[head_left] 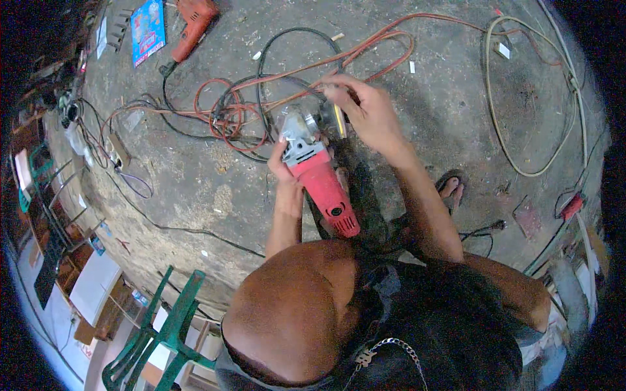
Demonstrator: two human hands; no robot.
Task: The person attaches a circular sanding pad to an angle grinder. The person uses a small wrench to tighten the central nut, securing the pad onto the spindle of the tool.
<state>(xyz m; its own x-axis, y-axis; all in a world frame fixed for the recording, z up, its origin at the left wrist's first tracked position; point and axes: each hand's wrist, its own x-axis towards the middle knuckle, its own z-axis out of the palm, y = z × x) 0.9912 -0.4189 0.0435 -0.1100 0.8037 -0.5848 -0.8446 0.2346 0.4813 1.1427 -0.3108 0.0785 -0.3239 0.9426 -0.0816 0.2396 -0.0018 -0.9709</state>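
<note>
A red angle grinder (324, 189) is held above the concrete floor (241, 195), in front of the person's torso. The tool is set on a slant: its grey metal gear head (305, 148) is pointed away from the person, and the vented rear end of its red housing is directed back toward the body and slightly to the right.

The gear head is supported by the left hand (280, 163), which is placed against its left side. The fingers are partly hidden by the tool, but a closed grip is indicated. The red housing is left uncovered by both hands and is extended to the right of the left forearm.

The right hand (373, 117) is raised to the right of the gear head and farther from the body than the red housing. Its fingers are bent toward the tool, and a gap is seen between the palm and the gear head. A narrow yellow-edged piece (340, 122) is located just below the thumb and fingertips, between the right hand and the gear head. Whether it is gripped cannot be told, as the fingertips are blurred.

Beyond the hands, orange cords (238, 114) and a black cable (261, 62) are looped on the floor. A red drill (195, 26) is laid at the upper left, beside a blue printed card (149, 32).
</note>
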